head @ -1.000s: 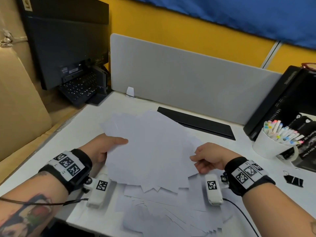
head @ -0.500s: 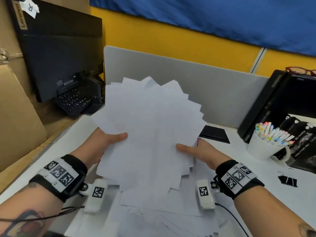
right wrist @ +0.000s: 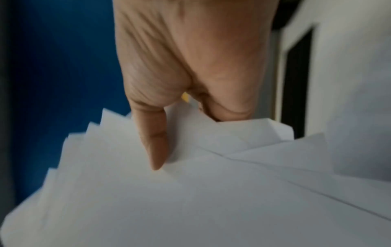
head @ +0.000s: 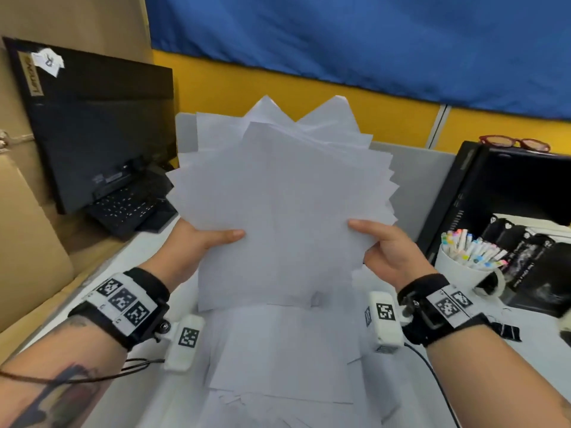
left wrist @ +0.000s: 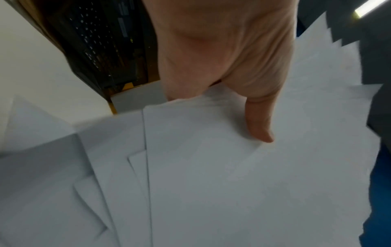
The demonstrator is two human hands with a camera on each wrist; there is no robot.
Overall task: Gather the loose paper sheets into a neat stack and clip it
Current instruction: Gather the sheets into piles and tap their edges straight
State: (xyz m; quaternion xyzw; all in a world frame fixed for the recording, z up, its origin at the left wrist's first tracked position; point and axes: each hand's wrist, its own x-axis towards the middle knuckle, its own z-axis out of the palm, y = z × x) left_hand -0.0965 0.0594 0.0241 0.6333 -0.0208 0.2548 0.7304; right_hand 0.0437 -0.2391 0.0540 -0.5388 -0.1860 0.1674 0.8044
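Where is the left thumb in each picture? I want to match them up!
Head view: left thumb lies across the front of the fanned paper sheets, left of middle.
Left wrist view: the thumb points down onto the sheets, right of middle.
Right wrist view: not in it; that thumb is the right hand's.
Shared landmark: the sheets' jagged, fanned edges.

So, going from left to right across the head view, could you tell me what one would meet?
Black monitor → left hand → fanned paper sheets → right hand → white mug of markers.
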